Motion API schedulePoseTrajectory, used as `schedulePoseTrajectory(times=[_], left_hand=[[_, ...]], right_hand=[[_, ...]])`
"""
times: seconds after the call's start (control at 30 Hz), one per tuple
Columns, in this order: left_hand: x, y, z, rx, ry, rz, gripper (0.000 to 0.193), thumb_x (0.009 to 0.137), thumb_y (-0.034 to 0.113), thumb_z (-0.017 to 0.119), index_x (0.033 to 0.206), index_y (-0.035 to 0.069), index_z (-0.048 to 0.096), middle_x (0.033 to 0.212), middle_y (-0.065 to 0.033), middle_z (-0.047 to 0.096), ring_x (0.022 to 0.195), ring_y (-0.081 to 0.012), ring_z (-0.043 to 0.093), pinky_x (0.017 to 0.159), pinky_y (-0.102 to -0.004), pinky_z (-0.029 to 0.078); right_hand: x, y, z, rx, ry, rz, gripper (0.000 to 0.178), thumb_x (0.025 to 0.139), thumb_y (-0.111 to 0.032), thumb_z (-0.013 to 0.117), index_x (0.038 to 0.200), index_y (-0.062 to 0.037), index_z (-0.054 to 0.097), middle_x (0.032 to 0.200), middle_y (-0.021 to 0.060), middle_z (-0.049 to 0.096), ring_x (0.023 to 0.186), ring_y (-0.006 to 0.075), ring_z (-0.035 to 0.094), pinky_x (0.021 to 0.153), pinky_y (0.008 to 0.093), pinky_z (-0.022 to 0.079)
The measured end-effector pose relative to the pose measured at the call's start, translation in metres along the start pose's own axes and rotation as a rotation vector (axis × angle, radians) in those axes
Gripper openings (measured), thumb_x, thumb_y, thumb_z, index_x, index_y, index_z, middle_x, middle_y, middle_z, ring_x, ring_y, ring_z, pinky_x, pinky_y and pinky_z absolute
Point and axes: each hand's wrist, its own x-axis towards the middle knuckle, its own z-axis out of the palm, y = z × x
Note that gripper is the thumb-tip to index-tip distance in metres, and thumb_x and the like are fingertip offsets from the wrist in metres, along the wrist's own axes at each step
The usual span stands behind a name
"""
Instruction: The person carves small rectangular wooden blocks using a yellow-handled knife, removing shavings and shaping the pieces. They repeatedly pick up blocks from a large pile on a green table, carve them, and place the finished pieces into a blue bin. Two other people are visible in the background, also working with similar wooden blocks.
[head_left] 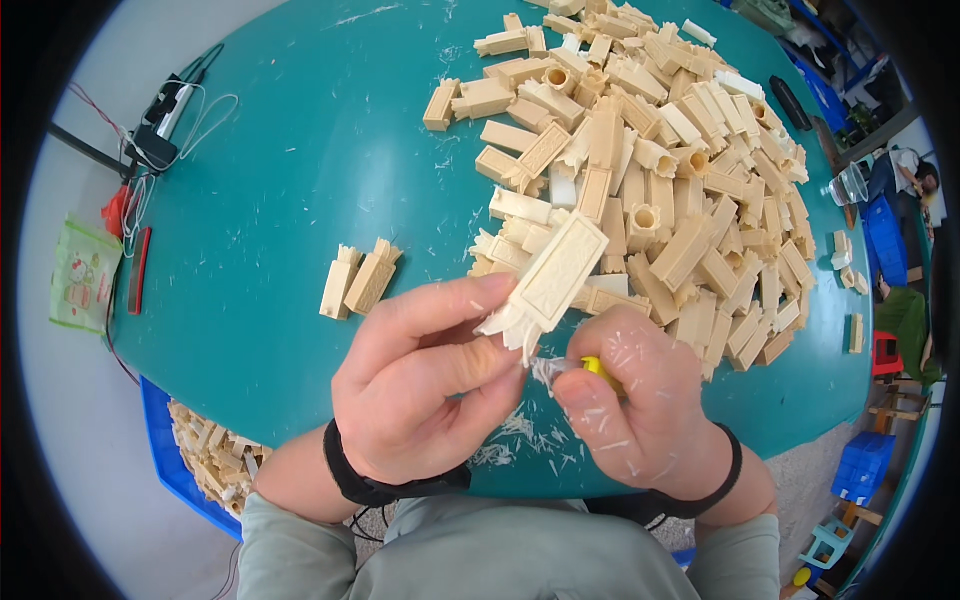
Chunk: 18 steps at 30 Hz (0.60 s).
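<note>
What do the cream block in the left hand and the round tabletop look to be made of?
The cream rectangular moulded block looks like matte plastic or resin: ragged flash at its lower end, pale shavings below. The teal round tabletop looks like smooth painted or laminated board with a faint sheen; which one is unclear.

Big pile of blocks (650, 170) sat on the table's (300, 150) far right. Two loose blocks (357, 280) lay left of it, cables (160, 120) at the far left edge, a bin (190, 460) below the near-left rim.
</note>
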Motion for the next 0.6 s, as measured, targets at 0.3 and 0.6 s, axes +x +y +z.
schedulePoseTrajectory(times=[0.3, 0.6], left_hand=[[-0.002, -0.001, -0.001, 0.083, 0.067, 0.012, 0.023, 0.064, -0.008, 0.07, 0.082, 0.0, 0.059, 0.102, -0.0191, 0.058, 0.083, -0.0225, 0.062, 0.068, -0.0274, 0.053], [0.005, 0.0, 0.008, -0.215, 0.081, -0.253, 0.018, 0.072, -0.011, 0.061, 0.079, 0.002, 0.051, 0.104, -0.0185, 0.055, 0.087, -0.0217, 0.058, 0.071, -0.0298, 0.048]], right_hand=[[0.005, 0.0, 0.006, -0.087, 0.071, -0.012, 0.02, 0.079, -0.02, 0.065, 0.076, -0.0035, 0.053, 0.066, 0.0096, 0.051, 0.053, 0.0255, 0.051, 0.044, 0.0324, 0.04], [-0.003, 0.012, -0.011, 0.382, 0.141, 0.297, 0.035, 0.082, -0.037, 0.061, 0.091, -0.005, 0.05, 0.073, 0.0139, 0.054, 0.065, 0.0295, 0.054, 0.058, 0.0345, 0.043]])
